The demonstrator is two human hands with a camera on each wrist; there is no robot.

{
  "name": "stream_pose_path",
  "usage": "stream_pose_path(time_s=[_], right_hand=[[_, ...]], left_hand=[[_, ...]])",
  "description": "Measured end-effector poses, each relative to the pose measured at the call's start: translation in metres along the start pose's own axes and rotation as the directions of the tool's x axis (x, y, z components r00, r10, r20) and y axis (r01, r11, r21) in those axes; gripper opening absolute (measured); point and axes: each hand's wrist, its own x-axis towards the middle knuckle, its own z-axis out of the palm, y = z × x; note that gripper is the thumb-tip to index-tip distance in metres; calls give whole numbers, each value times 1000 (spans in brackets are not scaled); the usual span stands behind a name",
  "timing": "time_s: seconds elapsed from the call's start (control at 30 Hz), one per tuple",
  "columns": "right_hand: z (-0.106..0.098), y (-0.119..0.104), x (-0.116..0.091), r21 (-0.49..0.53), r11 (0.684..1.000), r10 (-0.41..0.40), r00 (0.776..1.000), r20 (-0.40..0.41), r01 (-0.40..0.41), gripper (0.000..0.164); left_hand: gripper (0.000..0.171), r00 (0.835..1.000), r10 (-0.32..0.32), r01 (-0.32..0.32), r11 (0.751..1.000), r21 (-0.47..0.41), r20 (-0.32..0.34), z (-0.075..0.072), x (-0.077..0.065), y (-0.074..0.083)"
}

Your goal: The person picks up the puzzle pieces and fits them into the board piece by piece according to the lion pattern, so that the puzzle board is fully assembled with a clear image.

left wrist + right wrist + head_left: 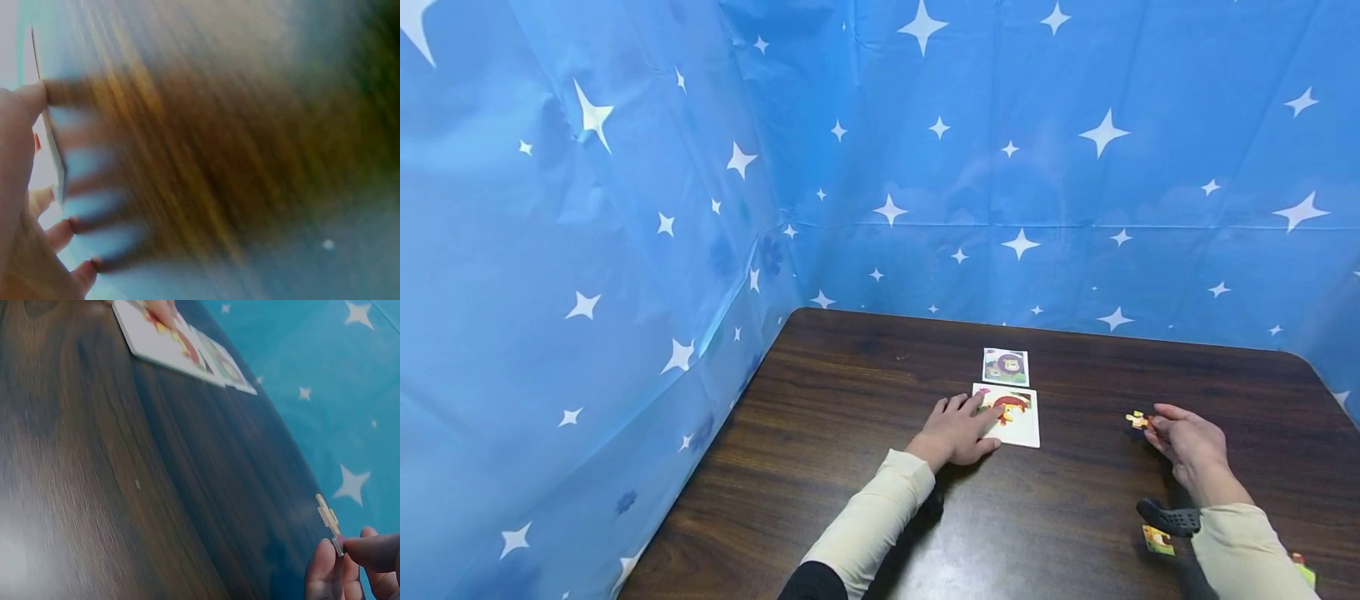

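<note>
Right hand (1193, 447) pinches a puzzle piece (1137, 420), probably light and stiff, best held by its edges, toward the far right corner of the surface (850, 375); left hand (957, 432), fingers outspread, rests on the board (1027, 432).

Your left hand (953, 432) is bare, its forearm in a cream sleeve (874, 518) that meets black cloth (814, 582); your bare right hand (1195, 446) has a similar cream cuff (1243, 546), with a black strap (1171, 518) dotted with small holes.

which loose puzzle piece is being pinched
The yellowish piece in the right hand; the green-edged piece near the black wrist strap lies on the table, unheld.
</note>
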Motion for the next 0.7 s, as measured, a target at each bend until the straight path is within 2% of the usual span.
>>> stream_pose_path(time_s=[0.07,0.23,0.5,0.7], right_hand=[[8,1,0,18,1000,-7,1000,19,6,39],[29,6,1,47,999,-28,997,71,25,32],[64,9,3,16,999,-35,995,98,34,43],[87,11,2,28,998,-53,991,123,50,43]], left_hand=[[61,1000,-12,12,1000,-10,9,4,3,0],[61,1000,-14,14,1000,-5,9,4,2,2],[60,1000,-3,3,1000,-1,5,-3,-5,4],[61,999,-17,20,999,-50,43,1,1,1]])
